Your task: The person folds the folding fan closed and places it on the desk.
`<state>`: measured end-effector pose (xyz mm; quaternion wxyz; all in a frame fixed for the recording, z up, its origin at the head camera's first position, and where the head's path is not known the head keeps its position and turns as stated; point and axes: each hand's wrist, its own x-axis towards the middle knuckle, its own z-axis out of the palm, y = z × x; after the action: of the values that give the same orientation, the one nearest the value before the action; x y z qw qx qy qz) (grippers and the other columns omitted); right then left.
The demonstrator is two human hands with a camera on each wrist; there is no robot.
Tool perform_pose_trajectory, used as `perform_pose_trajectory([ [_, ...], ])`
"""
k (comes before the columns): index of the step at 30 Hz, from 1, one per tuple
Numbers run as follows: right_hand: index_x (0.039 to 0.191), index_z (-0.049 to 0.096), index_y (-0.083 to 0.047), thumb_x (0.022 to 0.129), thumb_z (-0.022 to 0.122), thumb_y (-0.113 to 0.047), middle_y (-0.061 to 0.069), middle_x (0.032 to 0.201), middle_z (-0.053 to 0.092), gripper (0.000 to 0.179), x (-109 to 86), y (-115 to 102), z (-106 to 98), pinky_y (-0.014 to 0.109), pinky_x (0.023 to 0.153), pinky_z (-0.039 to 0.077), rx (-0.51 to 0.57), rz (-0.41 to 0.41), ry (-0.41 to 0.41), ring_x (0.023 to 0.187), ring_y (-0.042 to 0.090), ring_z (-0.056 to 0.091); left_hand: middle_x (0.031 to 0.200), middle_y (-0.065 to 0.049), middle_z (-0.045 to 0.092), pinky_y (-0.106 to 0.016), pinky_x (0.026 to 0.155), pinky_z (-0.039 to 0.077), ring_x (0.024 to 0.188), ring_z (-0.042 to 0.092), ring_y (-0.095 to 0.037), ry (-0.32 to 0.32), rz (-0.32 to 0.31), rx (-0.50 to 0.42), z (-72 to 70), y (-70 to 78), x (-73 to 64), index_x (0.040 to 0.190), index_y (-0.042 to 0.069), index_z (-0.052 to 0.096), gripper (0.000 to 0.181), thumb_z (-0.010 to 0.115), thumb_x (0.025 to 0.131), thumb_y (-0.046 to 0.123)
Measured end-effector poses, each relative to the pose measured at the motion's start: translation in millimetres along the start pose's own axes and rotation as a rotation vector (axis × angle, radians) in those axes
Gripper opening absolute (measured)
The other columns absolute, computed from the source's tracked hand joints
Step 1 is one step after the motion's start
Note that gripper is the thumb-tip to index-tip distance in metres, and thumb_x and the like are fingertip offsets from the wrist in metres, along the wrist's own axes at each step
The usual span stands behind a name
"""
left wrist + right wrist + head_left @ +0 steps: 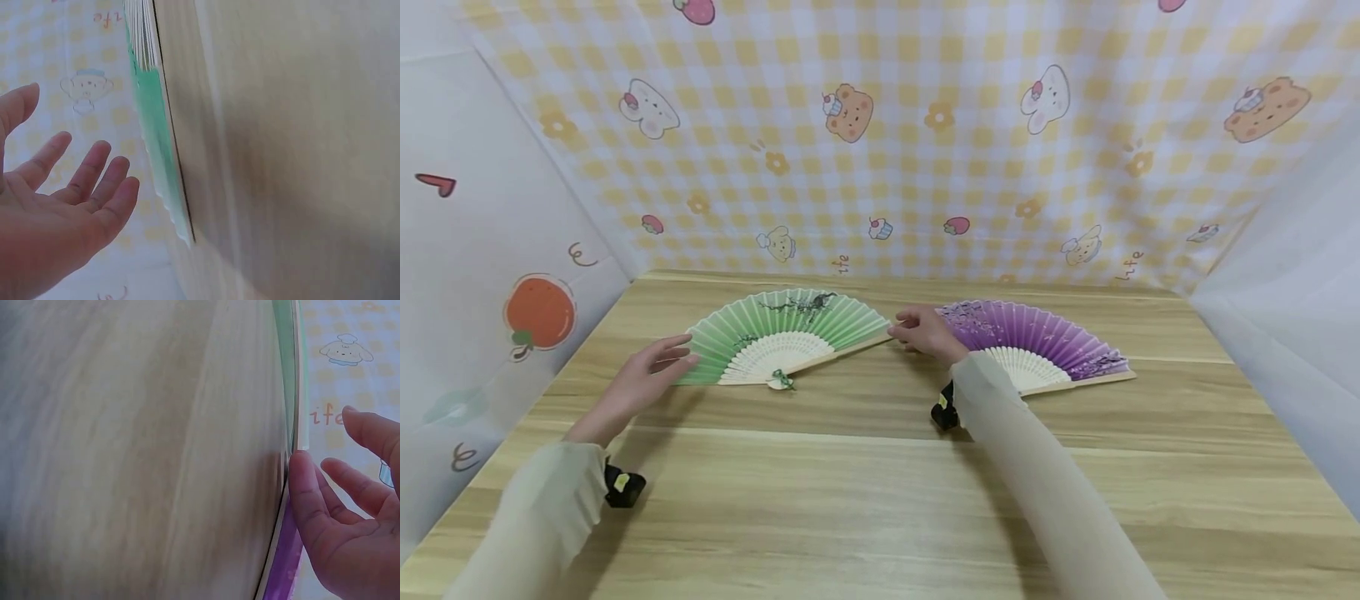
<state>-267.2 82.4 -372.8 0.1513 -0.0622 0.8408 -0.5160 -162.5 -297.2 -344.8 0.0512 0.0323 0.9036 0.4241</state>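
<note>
Basically, far L is a white sheet (475,250) w/ a red fruit (540,312) & a small heart (437,183) printed on it. Next comes the L sleeve (527,517), pale & loose, w/ a black wrist cam (623,485) under its cuff. L hand (651,377) is at the L end of the green fan (850,323): fingers spread & loosely bent, thumb apart, nothing pinched. In the L wrist view its palm & fingertips show beside the fan; can't tell if any tip touches it.

Green fan is on the table (775,517), L of ctr, near the back edge, spread out in a half circle. It has a dark branch print (805,307) up top, pale ribs (778,358) below, & a green tassel (782,380) at the pivot. Its R outer stick (842,352) slants up to the R hand (925,332). That hand is btwn the two fans: fingers lightly bent, thumb held off, no pinch seen. In the R wrist view one fingertip is at the very end of that stick; actual contact is hard to tell.

Purple fan (1037,329) is on the table just R of that hand, also spread, w/ blossom prints, pale ribs & a wooden lower stick (1097,382). R sleeve (1045,467) crosses in front & hides its pivot; another black cam (943,410) is under that wrist. Behind everything hangs a yellow-check cloth (895,183) w/ cartoon animals, flowers & strawberries. Far R: a plain white sheet (1292,233).
</note>
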Motion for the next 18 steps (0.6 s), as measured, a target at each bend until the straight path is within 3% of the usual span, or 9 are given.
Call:
perform_pose_trajectory([
  [2, 0.125, 0.043, 0.006, 0.086, 0.058, -0.011, 0.021, 0.112, 0.052, 0.046, 1.2, 1, 1, 0.028, 0.071, 0.052, 0.002, -0.004, -0.003, 0.086, 0.025, 0.057, 0.129, -0.032, 0.033, -0.057, 0.093, 0.032, 0.116, 0.032, -0.047, 0.013, -0.017, 0.010, -1.7, -11.0, 1.5, 0.137, -0.001, 0.025, 0.061, 0.044, 0.092, 0.037],
  [8, 0.125, 0.045, 0.004, 0.086, 0.058, -0.012, 0.020, 0.111, 0.052, 0.044, 3.1, 2, 2, 0.027, 0.069, 0.052, -0.006, 0.009, 0.002, 0.082, 0.022, 0.056, 0.130, -0.026, 0.037, -0.052, 0.090, 0.037, 0.116, 0.036, -0.042, 0.046, -0.037, 0.052, -5.9, -64.0, 15.8, 0.138, 0.009, 0.028, 0.068, 0.043, 0.087, 0.052],
  [10, 0.124, 0.046, 0.004, 0.085, 0.059, -0.011, 0.020, 0.111, 0.053, 0.043, 4.4, 3, 3, 0.027, 0.068, 0.052, -0.004, 0.016, 0.006, 0.080, 0.020, 0.056, 0.130, -0.031, 0.033, -0.058, 0.090, 0.033, 0.116, 0.032, -0.046, 0.027, -0.040, 0.019, -8.1, -57.1, 11.4, 0.138, 0.005, 0.026, 0.068, 0.044, 0.088, 0.048],
  [15, 0.123, 0.046, 0.006, 0.085, 0.059, -0.006, 0.022, 0.110, 0.053, 0.043, 8.4, 4, 2, 0.027, 0.069, 0.053, 0.043, 0.032, 0.010, 0.080, 0.022, 0.058, 0.128, -0.035, 0.030, -0.056, 0.090, 0.035, 0.116, 0.030, -0.048, 0.009, -0.084, 0.025, -9.8, -22.8, -5.8, 0.136, -0.003, 0.024, 0.064, 0.043, 0.092, 0.038],
  [18, 0.124, 0.046, 0.005, 0.084, 0.059, -0.007, 0.020, 0.111, 0.054, 0.044, 10.0, 4, 0, 0.027, 0.068, 0.053, 0.048, 0.060, 0.009, 0.079, 0.020, 0.059, 0.127, -0.035, 0.031, -0.056, 0.089, 0.035, 0.115, 0.030, -0.047, -0.006, -0.097, 0.020, -10.8, -26.6, -5.7, 0.136, -0.004, 0.023, 0.064, 0.044, 0.092, 0.037],
])
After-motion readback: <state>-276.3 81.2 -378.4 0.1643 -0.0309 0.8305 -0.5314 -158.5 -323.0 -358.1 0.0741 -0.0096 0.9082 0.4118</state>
